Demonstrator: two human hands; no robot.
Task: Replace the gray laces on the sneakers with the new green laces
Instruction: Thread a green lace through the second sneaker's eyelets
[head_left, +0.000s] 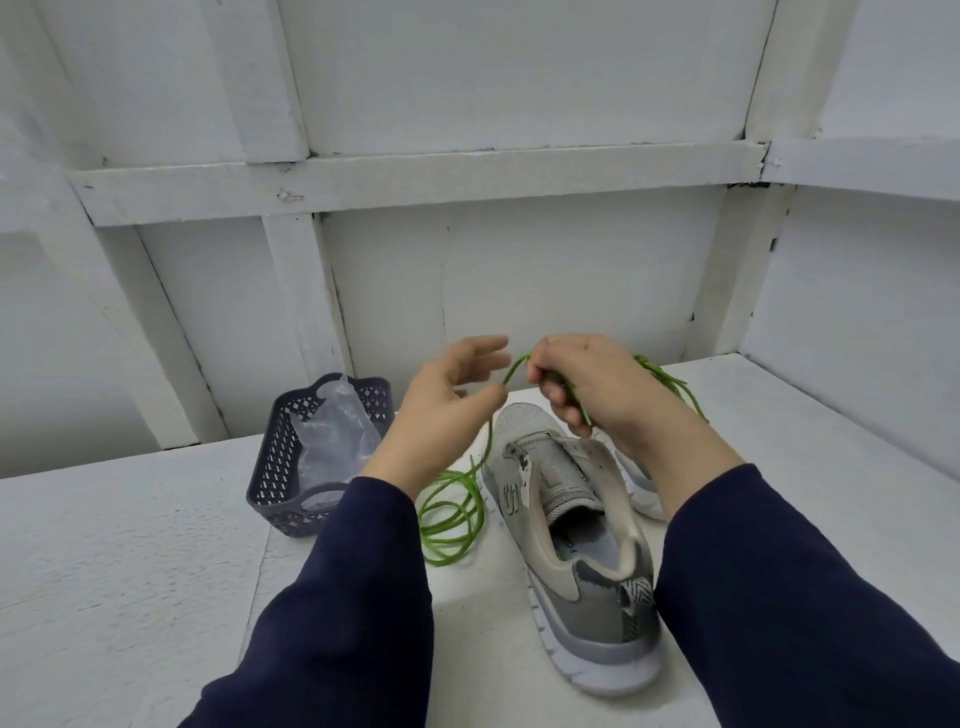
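Left hand (447, 405) motion-blurred, fingers loosely spread, thumb tip beside the green lace (479, 512), right hand (597, 384) curled around that lace above the unlaced sneaker (576, 525), slack coiled on the table (156, 545), second sneaker (644, 493) mostly hidden behind the right forearm.

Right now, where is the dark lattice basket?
Head view: the basket sits on the left of the white table, just left of the coiled green lace and the gray sneaker.
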